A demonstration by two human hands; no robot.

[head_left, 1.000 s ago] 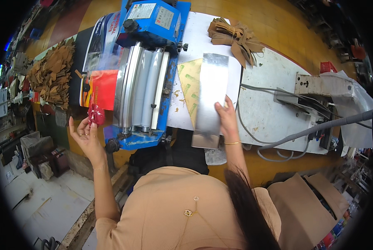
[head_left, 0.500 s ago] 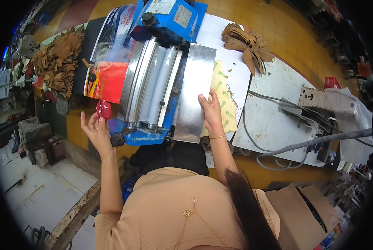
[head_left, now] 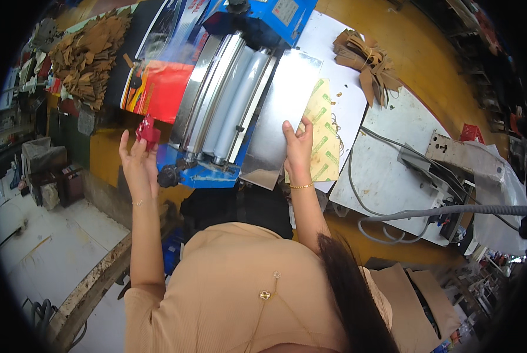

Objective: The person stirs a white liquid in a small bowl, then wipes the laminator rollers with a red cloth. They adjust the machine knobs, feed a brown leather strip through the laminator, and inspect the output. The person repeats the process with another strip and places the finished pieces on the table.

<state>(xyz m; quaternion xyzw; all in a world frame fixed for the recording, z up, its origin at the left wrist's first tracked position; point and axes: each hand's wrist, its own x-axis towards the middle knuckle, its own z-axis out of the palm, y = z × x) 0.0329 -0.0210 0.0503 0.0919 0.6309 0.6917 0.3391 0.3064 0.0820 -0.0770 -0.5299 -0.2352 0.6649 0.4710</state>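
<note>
Right grip (head_left: 299, 152) pinches the metal plate (head_left: 275, 117) at four o'clock: likely stiff, slick, best edge-held; left grip (head_left: 138, 163) pinches a glossy red bundle (head_left: 148, 130).

A blue machine (head_left: 231, 109) with long rollers stands in front of the person, its near end close to their lap. Just left of that near end, the person's left grip (head_left: 138, 167) pinches a crumpled red thing (head_left: 148, 134) between thumb and fingers. Beside the machine on its right, the right grip (head_left: 299, 150) holds a shiny metal plate (head_left: 278, 115) by its edge, thumb on top. A yellow printed sheet (head_left: 325, 141) shows farther right of the machine. Right of its far end lies a bundle of brown strips (head_left: 369, 65); well left of it, a brown pile (head_left: 93, 56). A grey hose (head_left: 440, 212) curves far to its right.
</note>
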